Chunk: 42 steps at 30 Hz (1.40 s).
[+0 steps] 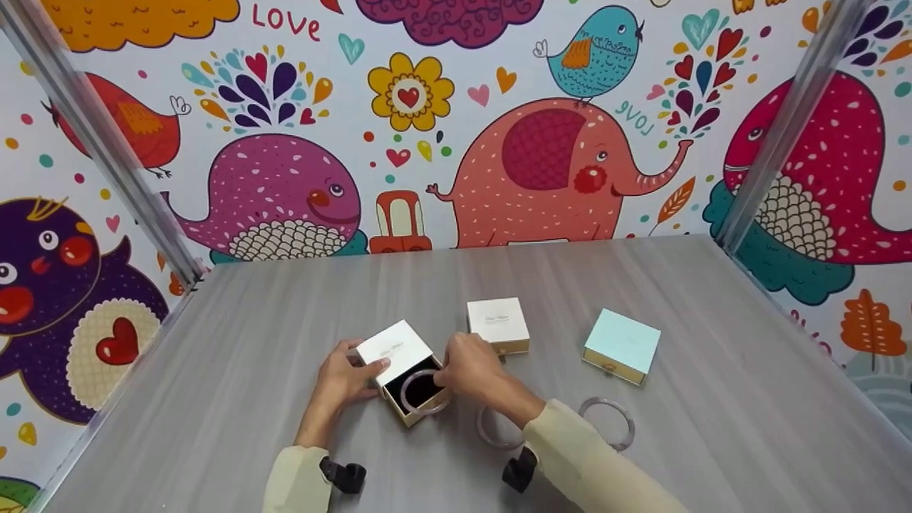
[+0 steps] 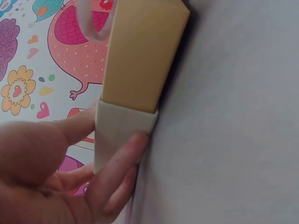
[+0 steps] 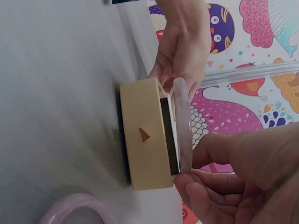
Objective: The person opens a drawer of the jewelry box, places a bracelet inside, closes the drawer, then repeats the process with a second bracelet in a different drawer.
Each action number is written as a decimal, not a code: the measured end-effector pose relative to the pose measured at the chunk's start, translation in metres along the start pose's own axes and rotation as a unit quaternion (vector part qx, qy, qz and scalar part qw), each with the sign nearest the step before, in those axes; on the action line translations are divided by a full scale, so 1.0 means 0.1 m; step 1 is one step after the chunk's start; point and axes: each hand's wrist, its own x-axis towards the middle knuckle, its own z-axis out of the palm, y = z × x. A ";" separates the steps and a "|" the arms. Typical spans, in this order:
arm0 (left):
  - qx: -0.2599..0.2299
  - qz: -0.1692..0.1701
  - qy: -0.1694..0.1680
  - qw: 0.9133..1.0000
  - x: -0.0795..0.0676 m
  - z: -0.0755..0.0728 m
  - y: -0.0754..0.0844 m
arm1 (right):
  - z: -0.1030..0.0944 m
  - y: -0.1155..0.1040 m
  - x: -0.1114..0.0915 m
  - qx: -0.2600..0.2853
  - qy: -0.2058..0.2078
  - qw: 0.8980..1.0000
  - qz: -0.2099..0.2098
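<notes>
A white-topped drawer box (image 1: pixel 395 345) stands on the table with its gold-sided drawer (image 3: pixel 145 140) pulled partly out, showing a black inside. My left hand (image 1: pixel 338 381) grips the white sleeve, thumb on top and fingers along its side. Over the opened drawer, a pale translucent bangle (image 3: pixel 183 126) is pinched between thumb and fingers of my right hand (image 1: pixel 474 367). The bangle lies nearly level with the drawer's rim; whether it touches the lining I cannot tell. A second bangle (image 1: pixel 499 447) lies on the table below the right wrist, partly hidden by the forearm.
Behind the right hand stands a closed white box (image 1: pixel 499 320). Farther right are a mint-green box (image 1: pixel 623 338), also closed, and another bangle (image 1: pixel 630 427). The grey table (image 1: pixel 285 306) meets a printed wall at the back, with metal posts at both corners.
</notes>
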 end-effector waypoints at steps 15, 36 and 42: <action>-0.018 0.004 -0.002 1.000 -0.01 0.00 0.01 | 0.06 -0.08 0.10 -0.012 -0.002 0.999 0.033; 0.001 0.006 -0.003 1.000 -0.03 -0.02 0.02 | 0.25 -0.16 0.10 -0.044 0.072 0.996 0.040; -0.003 0.005 -0.003 1.000 -0.02 -0.01 0.02 | 0.28 -0.16 0.10 -0.046 0.083 0.995 0.043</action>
